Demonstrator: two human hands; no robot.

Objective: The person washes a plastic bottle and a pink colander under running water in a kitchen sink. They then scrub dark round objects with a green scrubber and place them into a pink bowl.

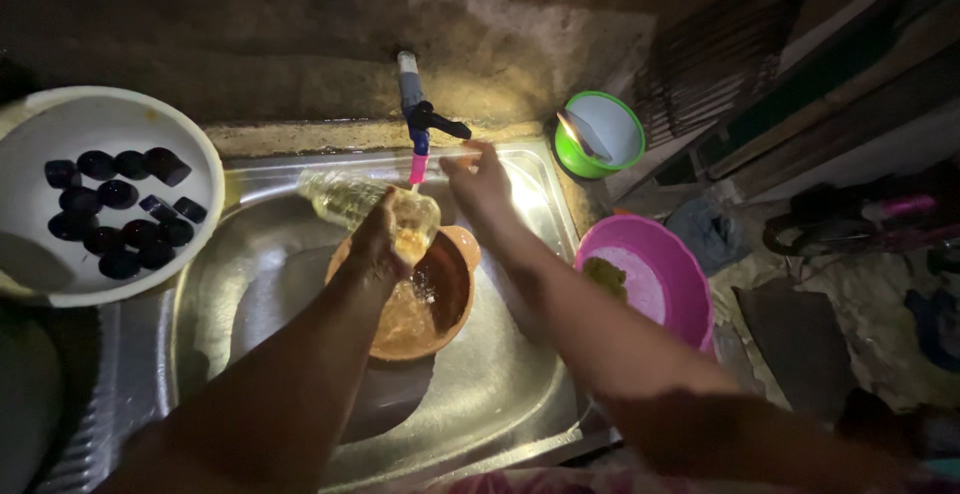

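Head view: left hand (378, 242) fingers clamp a bottle (365, 202); right hand (480, 182) fingers apart near the tap (418, 119).

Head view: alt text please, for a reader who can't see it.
Over a dim steel sink, the left hand holds a clear bottle tilted above an orange bowl, while the right hand reaches the tap. A white bowl of dark caps sits left; pink basin right.

The sink (480, 394) is shiny, smooth metal. The bottle (365, 202) is clear glossy plastic. The orange bowl (440, 294) looks like wet plastic. The white basin (110, 114), pink tub (690, 284) and green bowl (570, 159) are smooth plastic. The wall (300, 44) is rough and matt.
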